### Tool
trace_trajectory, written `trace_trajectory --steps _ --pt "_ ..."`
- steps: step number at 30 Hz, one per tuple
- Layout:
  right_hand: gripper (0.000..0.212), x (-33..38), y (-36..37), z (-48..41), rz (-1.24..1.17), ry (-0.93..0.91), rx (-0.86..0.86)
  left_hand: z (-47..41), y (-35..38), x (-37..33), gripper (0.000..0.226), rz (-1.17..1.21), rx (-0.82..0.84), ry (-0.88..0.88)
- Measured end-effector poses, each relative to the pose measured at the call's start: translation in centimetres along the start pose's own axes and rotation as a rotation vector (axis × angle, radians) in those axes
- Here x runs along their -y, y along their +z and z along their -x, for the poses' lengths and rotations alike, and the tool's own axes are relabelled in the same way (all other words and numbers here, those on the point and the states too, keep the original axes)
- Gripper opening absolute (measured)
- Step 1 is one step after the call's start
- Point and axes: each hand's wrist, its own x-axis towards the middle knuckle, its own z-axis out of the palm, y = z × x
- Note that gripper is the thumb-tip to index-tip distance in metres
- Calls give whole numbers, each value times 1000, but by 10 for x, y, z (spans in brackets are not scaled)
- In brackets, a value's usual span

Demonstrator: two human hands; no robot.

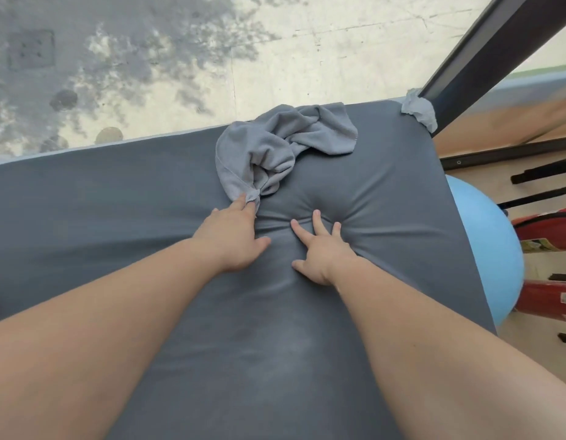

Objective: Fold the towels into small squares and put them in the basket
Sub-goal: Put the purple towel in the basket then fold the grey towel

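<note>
A crumpled grey towel (275, 144) lies by the bed's (116, 201) far edge. The left hand's (234, 239) straight, together fingers (243, 203) touch its near corner. The right hand (323, 252) presses spread fingers (318, 222) into the bed nearby.

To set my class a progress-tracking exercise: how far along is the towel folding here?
Done: nothing shown; no basket in view. In hand: the left hand touches a corner of the crumpled towel, while the right hand presses the mat. Left: folding it, probably also the cloth at the mat's far corner, then basketing.
</note>
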Motion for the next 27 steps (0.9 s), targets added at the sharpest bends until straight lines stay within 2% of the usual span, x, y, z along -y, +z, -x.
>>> trace_trajectory --steps 4,7,11,13,15,16,19,22,25,27 --pt "84 2 -11 12 -23 -5 -31 65 7 10 57 272 -83 13" --pt "88 8 -2 45 -120 -19 -159 118 18 21 38 442 -134 -42" --pt "91 41 33 121 -230 -308 -350 187 28 30 12 520 -209 -93" --pt "70 61 49 156 -232 -478 -441 217 30 34 13 538 -235 -51" --pt "31 80 63 183 -222 -607 -569 244 28 39 13 553 -285 9" --pt "19 88 68 197 -221 -632 -616 257 25 42 12 568 -320 32" --pt "18 112 80 237 -251 -558 -623 295 16 55 12 660 -432 78" --pt "5 128 95 270 -256 -441 -588 336 3 69 19 779 -502 108" --pt "8 140 110 302 -273 -350 -536 376 -9 84 18 849 -548 160" --pt "7 144 121 322 -283 -279 -562 401 -15 93 14 885 -581 190"
